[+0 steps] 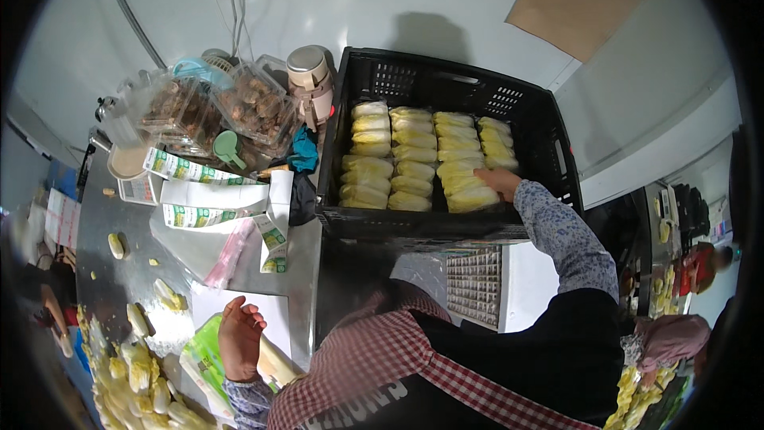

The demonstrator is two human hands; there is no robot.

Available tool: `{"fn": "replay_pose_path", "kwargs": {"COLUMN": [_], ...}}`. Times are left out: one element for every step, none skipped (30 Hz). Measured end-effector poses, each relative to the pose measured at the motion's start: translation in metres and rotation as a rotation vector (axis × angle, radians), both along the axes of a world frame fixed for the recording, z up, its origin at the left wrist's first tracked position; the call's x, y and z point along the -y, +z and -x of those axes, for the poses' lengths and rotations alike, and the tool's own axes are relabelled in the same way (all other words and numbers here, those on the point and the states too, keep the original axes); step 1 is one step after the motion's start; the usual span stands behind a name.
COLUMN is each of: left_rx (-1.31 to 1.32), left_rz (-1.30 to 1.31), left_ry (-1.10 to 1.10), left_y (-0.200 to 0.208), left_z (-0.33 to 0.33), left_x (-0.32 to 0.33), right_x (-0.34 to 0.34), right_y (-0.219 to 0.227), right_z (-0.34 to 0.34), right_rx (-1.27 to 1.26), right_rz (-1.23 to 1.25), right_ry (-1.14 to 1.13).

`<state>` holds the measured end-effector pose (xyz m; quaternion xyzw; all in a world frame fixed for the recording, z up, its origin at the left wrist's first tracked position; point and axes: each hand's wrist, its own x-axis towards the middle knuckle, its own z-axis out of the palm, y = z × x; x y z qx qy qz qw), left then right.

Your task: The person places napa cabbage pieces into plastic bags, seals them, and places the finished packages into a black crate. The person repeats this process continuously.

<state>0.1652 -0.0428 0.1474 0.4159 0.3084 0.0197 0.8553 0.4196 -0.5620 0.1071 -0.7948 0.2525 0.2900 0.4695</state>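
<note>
My right hand (501,182) reaches into a black plastic crate (446,227). Its fingers grip the right edge of a wrapped pack of baby cabbages (464,188) at the front of the third row. Other packs of pale yellow baby cabbages (411,185) lie in rows to the left and behind. My left hand (241,338) hangs over the metal table, palm up with fingers loosely curled and apart, holding nothing. Beneath and beside it lie a green and white printed plastic bag (208,354) and a white sheet (270,310).
Loose baby cabbages (139,370) pile up at the table's near left. A strip of labels (211,195), clear boxes of brown food (179,107), a scale (137,189) and a beige flask (310,80) stand farther back. Other people work at both sides, one in a pink head covering (672,342).
</note>
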Motion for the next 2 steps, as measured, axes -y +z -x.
{"fn": "replay_pose_path", "kwargs": {"left_rx": [0.007, 0.002], "left_rz": [0.008, 0.013], "left_ry": [-0.001, 0.006], "left_y": [-0.006, -0.008], "left_z": [-0.001, -0.001], "left_x": [-0.002, -0.001], "right_x": [0.008, 0.018], "right_y": [-0.021, -0.047], "right_z": [-0.006, -0.014], "right_rx": [-0.044, -0.086], "right_rz": [0.08, 0.163], "right_ry": [0.015, 0.03]}}
